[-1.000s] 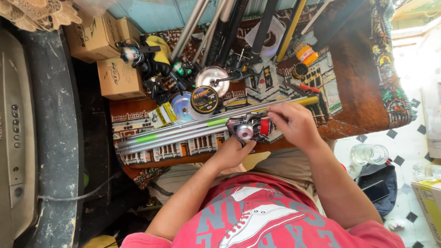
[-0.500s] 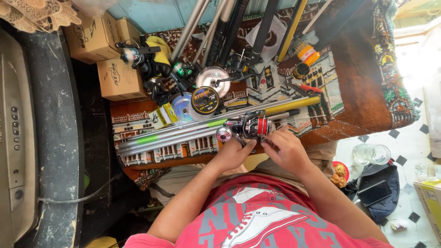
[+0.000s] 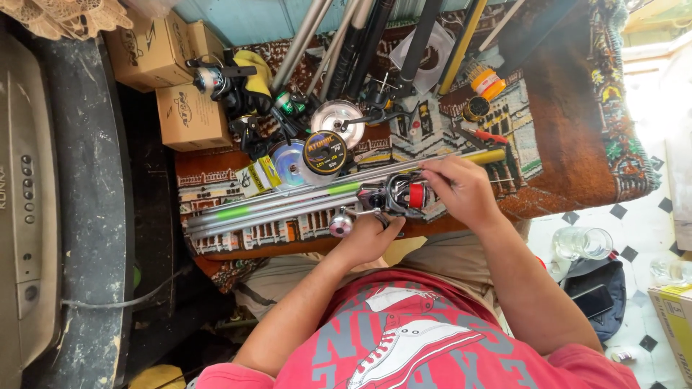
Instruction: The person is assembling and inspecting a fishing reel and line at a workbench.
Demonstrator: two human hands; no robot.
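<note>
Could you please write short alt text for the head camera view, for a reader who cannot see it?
Seen from above, a person's left hand and right hand hold a black and red fishing reel against grey rods lying across a patterned rug. Line spools, more reels and cardboard boxes lie beyond.

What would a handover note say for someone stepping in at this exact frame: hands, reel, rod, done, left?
Left hand: under the black and red spinning reel, gripping it from below.
Right hand: on top at the reel's red end, fingertips on the grey rod.
The rod lies across the patterned rug, the reel against it; the reel's handle knob hangs toward the person.
Done: reel brought to the rod.
Left: whether it is fixed on cannot be seen; check the seat.
</note>
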